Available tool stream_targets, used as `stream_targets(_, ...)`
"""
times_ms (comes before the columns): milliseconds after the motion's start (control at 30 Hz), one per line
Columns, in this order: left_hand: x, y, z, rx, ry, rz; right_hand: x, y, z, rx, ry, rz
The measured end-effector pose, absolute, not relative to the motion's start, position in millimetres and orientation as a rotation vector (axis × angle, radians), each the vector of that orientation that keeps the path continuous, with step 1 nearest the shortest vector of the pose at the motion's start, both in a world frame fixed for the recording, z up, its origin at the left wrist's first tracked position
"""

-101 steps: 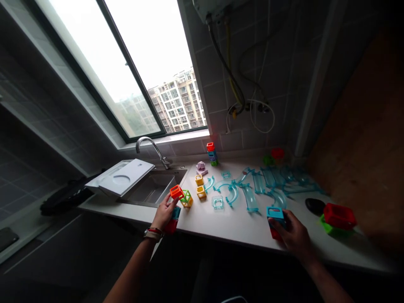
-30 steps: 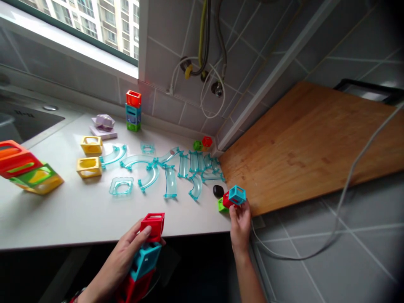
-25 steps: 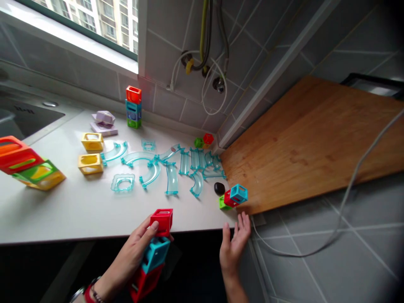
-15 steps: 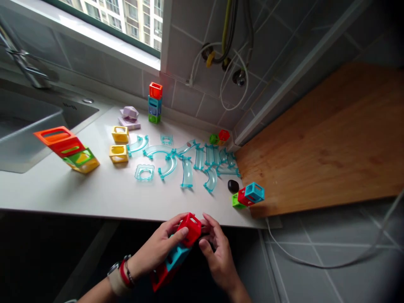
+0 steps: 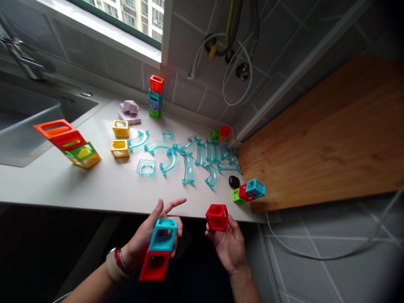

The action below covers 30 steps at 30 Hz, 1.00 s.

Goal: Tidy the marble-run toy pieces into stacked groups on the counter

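Cube (image 5: 217,224), red, hollow, pinched in right hand (image 5: 229,249); left hand (image 5: 142,239) curled round cyan-and-red stack (image 5: 160,248), forefinger spread; translucent curved tracks (image 5: 188,168), twelve o'clock on bench (image 5: 110,185).

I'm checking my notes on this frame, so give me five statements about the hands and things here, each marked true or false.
1. The right hand holds a red block. True.
2. The left hand holds nothing. False: it holds a blue block, with a second red block adjoining it.
3. The tall stack near the wall has its green block on top. False: that block is at the bottom.
4. The black object lies on the counter. True.
5. The right hand is touching the wooden board. False: they are apart.
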<state>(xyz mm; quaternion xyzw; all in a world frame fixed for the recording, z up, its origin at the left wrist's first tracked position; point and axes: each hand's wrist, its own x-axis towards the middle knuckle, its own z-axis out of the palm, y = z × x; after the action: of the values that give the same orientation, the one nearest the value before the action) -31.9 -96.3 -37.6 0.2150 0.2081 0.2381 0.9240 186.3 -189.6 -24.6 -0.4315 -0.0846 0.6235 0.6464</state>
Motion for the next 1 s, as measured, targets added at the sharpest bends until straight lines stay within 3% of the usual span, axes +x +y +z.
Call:
stream_targets(200, -31.4, -95.7, -40.0, 0.39, 0.443, 0.545, 183.7, -191.1, -28.5, -1.11, -0.358, 1.321)
stream_targets(433, -42.6, -100.1, -51.1, 0.412, 0.58, 0.528, 236.9, -209.2, -52.3, -1.819, -0.83, 0.313)
stream_targets(533, -44.4, -99.9, -55.4, 0.412, 0.616, 0.519, 268.1, -211.2, -61.4, -1.983, -0.896, 0.037)
stream_targets(867, -42.3, -101.6, -48.7, 0.388, 0.69, 0.556, 247.7, -224.8, -81.7, -1.955, -0.977, -0.263)
stream_targets(1000, -37.3, -103.3, -49.4, 0.366, 0.762, 0.655, 197.7, -241.9, -73.7, -1.851, -1.212, 0.119)
